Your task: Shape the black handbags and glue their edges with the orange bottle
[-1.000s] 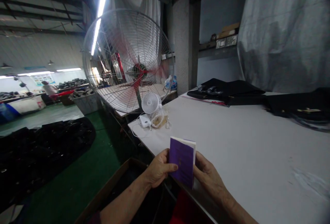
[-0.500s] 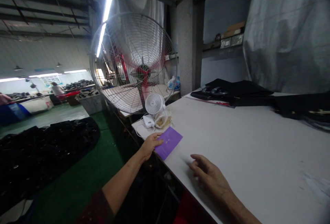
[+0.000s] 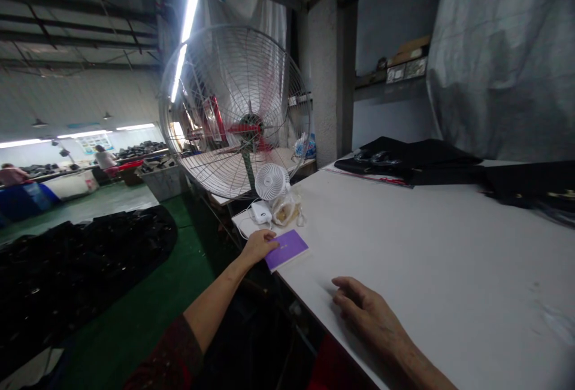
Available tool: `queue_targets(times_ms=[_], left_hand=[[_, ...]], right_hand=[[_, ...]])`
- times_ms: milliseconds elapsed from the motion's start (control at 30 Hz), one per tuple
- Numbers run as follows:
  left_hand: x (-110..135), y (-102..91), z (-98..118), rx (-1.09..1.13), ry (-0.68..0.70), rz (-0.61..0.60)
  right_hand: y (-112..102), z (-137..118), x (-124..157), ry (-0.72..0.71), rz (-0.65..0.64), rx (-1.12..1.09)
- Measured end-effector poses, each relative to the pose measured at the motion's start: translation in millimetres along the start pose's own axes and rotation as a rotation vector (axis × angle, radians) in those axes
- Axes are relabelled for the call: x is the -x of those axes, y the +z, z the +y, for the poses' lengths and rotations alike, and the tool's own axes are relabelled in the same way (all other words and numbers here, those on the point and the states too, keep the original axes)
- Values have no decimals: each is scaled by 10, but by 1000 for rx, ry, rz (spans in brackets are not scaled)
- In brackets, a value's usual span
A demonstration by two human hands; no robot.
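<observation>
A thin purple notebook (image 3: 287,248) lies at the table's left edge, close to level. My left hand (image 3: 259,246) grips its left end, thumb on top and the other fingers partly hidden. Over the front edge of the white table (image 3: 404,246) is my right hand (image 3: 369,312), its fingers loosely bent and apart with nothing in them. Just beyond the notebook sit a clear plastic bag (image 3: 286,207) with something yellowish in it, a white power bank (image 3: 260,212) with a cable, and a small white fan (image 3: 272,181).
A large caged floor fan (image 3: 236,114) stands behind the table's left end. Folded black cloth (image 3: 404,159) lies at the back of the table, with more black pieces (image 3: 534,186) at the right. A heap of black goods (image 3: 81,258) rests on the green floor (image 3: 193,252) at left.
My left hand has drawn the purple notebook slightly left and turned it, so it lies lower and more level. My right hand has hardly moved.
</observation>
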State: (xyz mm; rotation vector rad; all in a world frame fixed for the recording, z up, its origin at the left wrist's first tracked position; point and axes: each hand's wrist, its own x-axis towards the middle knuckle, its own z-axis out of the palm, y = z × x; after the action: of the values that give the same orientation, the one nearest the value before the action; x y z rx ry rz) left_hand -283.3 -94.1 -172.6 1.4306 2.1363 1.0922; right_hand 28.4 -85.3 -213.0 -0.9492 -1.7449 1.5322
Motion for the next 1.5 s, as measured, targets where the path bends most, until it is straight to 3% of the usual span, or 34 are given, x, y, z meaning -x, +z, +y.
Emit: queue_targets(times_ms=[267, 433, 500, 600, 733, 767, 867, 967, 1100, 1300, 1400, 1500], left_hand=[[252, 143, 178, -125, 325, 248], [253, 350, 753, -12, 493, 169], [272, 551, 1078, 63, 556, 65], [276, 1027, 1501, 211, 554, -105], [157, 1831, 1788, 405, 292, -348], [113, 2016, 1808, 467, 211, -382], [-4, 2447, 1768, 521, 145, -412], [-62, 2663, 1643, 530, 131, -445], [-78, 2715, 1537, 552, 142, -527], [-81, 2682, 1550, 556, 158, -571], [-75, 2694, 1538, 525, 189, -572], [-56, 2719, 1532, 598, 107, -546]], right_hand=[[52, 35, 5, -27, -29, -3], [69, -66, -9, -82, 1, -91], [34, -101, -17, -83, 60, -154], [-90, -113, -40, -95, 156, -237], [-330, -75, -94, -52, 401, -339], [-385, -65, -106, -38, 470, -356], [-500, -37, -136, -10, 588, -392], [-536, 11, -176, 6, 601, -400], [-516, 96, -238, -16, 532, -312], [-474, 167, -243, 34, 458, -255], [-539, 103, -251, 117, 342, -247], [-708, -102, -315, 167, 189, -111]])
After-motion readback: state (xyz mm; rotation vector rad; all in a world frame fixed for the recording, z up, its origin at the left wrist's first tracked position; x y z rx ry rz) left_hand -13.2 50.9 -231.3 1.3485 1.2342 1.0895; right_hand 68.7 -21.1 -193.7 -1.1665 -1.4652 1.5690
